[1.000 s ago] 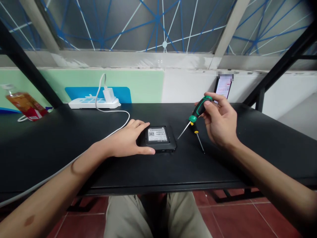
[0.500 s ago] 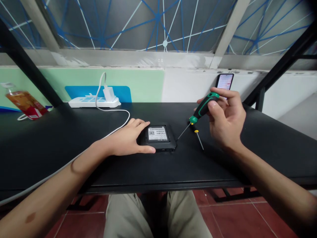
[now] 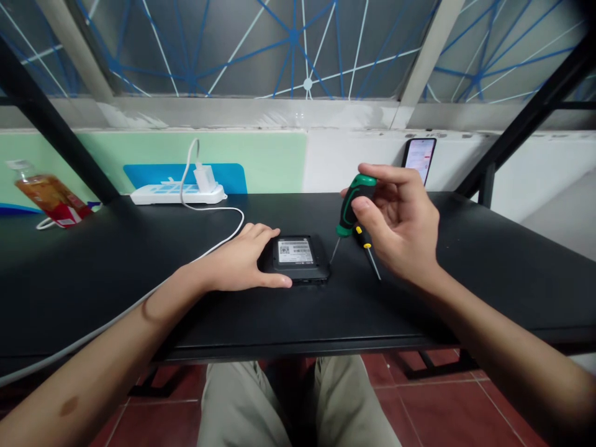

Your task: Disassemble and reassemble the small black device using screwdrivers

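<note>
A flat black electronic device (image 3: 298, 272) with a white printed label lies on the desk, its kind unclear. My left hand (image 3: 246, 259) grips its left side, thumb along the near edge and fingers at the far edge. In my right hand (image 3: 403, 220) is a green-and-black screwdriver (image 3: 350, 207), held fairly steeply between thumb and fingers. Its tip meets the device's right edge near the front corner; whether it sits in a screw is too small to tell. A second screwdriver (image 3: 367, 247), black and yellow, rests on the desk beneath my right hand, its handle partly hidden.
Along the wall stands a white power strip (image 3: 179, 195) with a charger (image 3: 205, 179); its white cable (image 3: 235, 214) runs past my left arm. A phone (image 3: 420, 156) leans on the wall at the right. A drink bottle (image 3: 53, 197) tilts at the far left of the black desk (image 3: 288, 323).
My right hand has moved left, bringing the green-and-black screwdriver from a strong slant to a steeper angle at the device's edge. The left hand holds the device as before.
</note>
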`<move>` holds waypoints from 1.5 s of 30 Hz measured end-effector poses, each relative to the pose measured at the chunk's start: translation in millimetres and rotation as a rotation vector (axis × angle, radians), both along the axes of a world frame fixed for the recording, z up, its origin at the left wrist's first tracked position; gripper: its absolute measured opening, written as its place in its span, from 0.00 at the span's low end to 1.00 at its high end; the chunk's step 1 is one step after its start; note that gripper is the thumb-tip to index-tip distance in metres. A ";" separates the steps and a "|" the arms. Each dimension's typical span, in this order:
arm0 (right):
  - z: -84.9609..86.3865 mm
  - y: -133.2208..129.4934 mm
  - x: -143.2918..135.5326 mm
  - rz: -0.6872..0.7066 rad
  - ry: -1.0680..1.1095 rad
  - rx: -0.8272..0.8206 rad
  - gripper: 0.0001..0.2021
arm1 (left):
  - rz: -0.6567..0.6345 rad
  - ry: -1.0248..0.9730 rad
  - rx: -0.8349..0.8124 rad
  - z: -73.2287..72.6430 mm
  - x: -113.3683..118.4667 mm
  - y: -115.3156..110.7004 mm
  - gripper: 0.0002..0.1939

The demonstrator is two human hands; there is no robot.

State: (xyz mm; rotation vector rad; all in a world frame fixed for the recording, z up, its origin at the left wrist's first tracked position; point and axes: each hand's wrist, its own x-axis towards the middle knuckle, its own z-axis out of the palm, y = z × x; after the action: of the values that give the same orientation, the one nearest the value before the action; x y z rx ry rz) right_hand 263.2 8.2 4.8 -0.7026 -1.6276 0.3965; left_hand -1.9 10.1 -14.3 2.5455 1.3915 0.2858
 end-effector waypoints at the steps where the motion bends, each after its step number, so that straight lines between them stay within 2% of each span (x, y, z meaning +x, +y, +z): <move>1: -0.1 0.8 1.4 0.007 0.005 -0.001 0.17 | -0.003 -0.003 0.002 -0.5 -0.3 0.4 0.53; 7: -0.6 -2.2 22.5 0.000 0.036 -0.038 0.15 | -0.012 -0.014 -0.016 0.7 -1.5 -0.4 0.53; 12: -8.9 -4.5 59.2 0.019 0.102 -0.121 0.15 | -0.001 -0.012 -0.036 3.8 -0.3 -2.7 0.53; 18: -43.2 -4.4 116.6 -0.037 0.000 -0.450 0.17 | -0.012 -0.022 -0.035 4.1 -0.2 -1.5 0.51; 21: -47.2 -7.8 127.0 -0.053 -0.010 -0.565 0.17 | -0.009 -0.023 -0.037 4.6 -0.8 -1.5 0.51; 25: -23.4 1.7 112.0 -0.087 0.249 -0.510 0.17 | 0.001 -0.013 -0.049 5.2 -1.5 -2.0 0.52; 28: -2.5 26.2 88.0 -0.028 0.379 -0.336 0.13 | -0.005 -0.013 -0.042 4.6 -3.0 -1.6 0.50; 30: 2.7 44.9 71.0 -0.007 0.420 -0.216 0.13 | -0.013 -0.012 -0.039 3.8 -4.8 -1.0 0.49; 33: -4.7 62.9 49.2 -0.008 0.430 -0.142 0.14 | -0.029 -0.016 -0.037 2.6 -7.7 -0.6 0.49; 35: -14.5 64.1 39.9 -0.026 0.402 -0.146 0.15 | -0.033 -0.019 -0.036 2.1 -8.9 -0.8 0.50; 39: -26.9 49.8 34.9 -0.035 0.302 -0.145 0.15 | -0.020 -0.001 -0.041 2.4 -9.3 -1.4 0.51; 45: -25.8 37.4 35.7 -0.076 0.209 -0.116 0.15 | -0.013 0.009 -0.050 4.1 -9.3 -2.5 0.51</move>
State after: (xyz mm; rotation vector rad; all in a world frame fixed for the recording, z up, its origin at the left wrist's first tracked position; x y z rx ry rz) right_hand 299.0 45.6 -21.1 -0.7819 -1.3853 0.4953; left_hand -11.2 7.7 -10.2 2.5173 1.3679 0.2339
